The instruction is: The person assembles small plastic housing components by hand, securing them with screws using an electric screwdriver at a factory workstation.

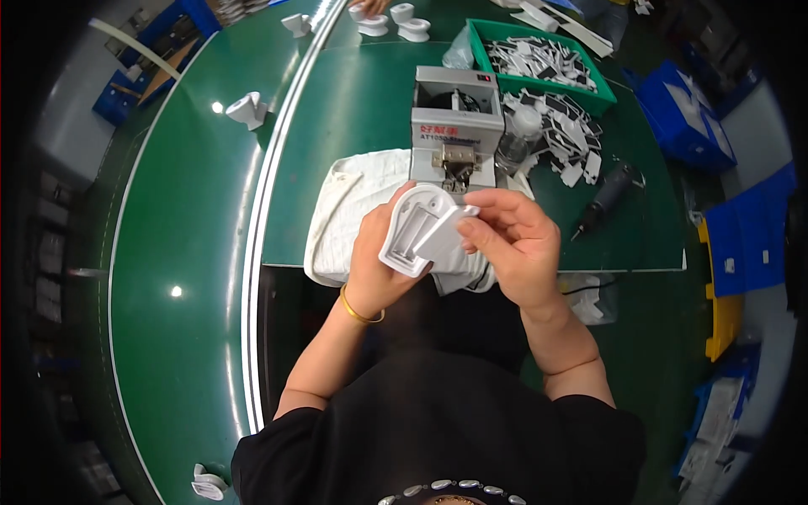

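Note:
My left hand (376, 244) is wrapped round a white plastic housing (407, 261) with a rounded top, its underside turned up. A recess like a battery compartment shows in it, with metal contacts inside. Between the thumb and fingers of my right hand (523, 248) is a flat white cover (443, 236). The cover is tilted over the right side of the recess; whether it touches the housing's rim I cannot tell. Both hands are above the table's near edge, in front of a grey bench machine (459, 122). Beneath them lies a folded white cloth (335, 223).
A green bin (551, 90) of white and dark pieces stands at the back right, with a loose pile (568, 139) before it. Nearby are a clear bottle (518, 143) and an electric screwdriver (610, 195). White toilet-shaped pieces (247, 110) stand leftward; another person's hand (370, 7) is far off.

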Demonstrator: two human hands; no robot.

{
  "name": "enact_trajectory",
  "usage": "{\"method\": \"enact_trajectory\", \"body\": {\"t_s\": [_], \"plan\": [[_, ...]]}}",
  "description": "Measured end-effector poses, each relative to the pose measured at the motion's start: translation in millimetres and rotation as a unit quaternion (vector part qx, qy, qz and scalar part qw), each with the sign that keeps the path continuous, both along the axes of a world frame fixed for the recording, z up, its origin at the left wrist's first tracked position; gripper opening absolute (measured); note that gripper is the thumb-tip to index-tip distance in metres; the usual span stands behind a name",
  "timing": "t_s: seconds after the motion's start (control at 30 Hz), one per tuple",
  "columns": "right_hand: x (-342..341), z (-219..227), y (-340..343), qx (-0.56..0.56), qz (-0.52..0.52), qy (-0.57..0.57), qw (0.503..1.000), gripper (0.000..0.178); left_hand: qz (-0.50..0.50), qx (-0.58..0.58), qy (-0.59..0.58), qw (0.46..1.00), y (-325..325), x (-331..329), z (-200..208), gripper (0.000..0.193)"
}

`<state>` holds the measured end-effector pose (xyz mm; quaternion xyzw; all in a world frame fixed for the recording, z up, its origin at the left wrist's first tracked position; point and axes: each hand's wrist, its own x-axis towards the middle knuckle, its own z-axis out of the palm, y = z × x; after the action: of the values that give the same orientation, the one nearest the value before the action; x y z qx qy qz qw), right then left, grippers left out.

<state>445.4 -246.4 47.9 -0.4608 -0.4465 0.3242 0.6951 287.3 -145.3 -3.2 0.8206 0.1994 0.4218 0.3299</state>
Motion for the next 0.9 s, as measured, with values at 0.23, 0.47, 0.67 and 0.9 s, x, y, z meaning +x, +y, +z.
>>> {"method": "enact_trajectory", "body": {"t_s": [0.23,0.47,0.67,0.9], "plan": [[-10.2,-9.4,-4.9,-0.028,-0.026,-0.068,0.997,0.022,0.034,0.082,0.050,0.995,-9.8,4.9,0.4,0.076],[-6.5,-9.1,-2.5,-0.006,-0.042,-0.271,0.962,0.027,0.058,0.118,0.049,0.990,-8.0,0.6,-10.4,0.075],[-8.3,-34.8,6.1,-0.086,0.120,0.132,0.980,0.056,0.004,0.023,0.026,0.999,-14.2,-2.1,5.1,0.087],[2.0,-37.0,3.4,-0.077,0.154,0.085,0.981,0.062,-0.096,-0.213,-0.060,0.970,-12.1,-7.2,3.6,0.076]]}}
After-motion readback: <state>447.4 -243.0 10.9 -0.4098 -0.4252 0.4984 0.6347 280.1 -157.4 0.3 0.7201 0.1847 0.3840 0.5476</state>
